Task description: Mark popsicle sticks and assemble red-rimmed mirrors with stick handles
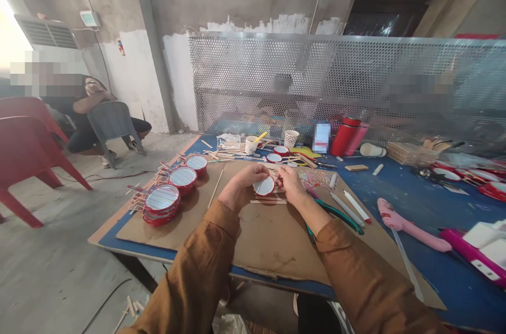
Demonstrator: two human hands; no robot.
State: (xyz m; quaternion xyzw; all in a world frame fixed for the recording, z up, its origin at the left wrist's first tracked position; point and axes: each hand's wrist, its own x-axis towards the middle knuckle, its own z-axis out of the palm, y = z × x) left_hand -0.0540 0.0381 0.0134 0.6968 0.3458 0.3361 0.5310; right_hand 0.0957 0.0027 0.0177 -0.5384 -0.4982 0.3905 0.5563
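Note:
My left hand point(248, 178) is closed on the edge of a small red-rimmed round piece with a white face point(264, 186), like a toy drum. At its right side, the fingers of my right hand point(291, 184) are pinched together; what they hold is too small to make out. Just below the piece, loose wooden sticks point(268, 202) lie on a cardboard sheet point(272, 249). Colourful bits point(316, 178) are spread beyond my right hand. Teal-handled pliers point(340, 213) lie near my right forearm, partly hidden by it.
Stacks of red-rimmed round pieces point(162, 198) with sticks attached stand at the left. White markers point(358, 206) and a pink glue gun point(413, 226) lie to the right. Behind are paper cups point(291, 138), a red bottle point(345, 136) and a perforated metal screen point(245, 70). A person sits far left.

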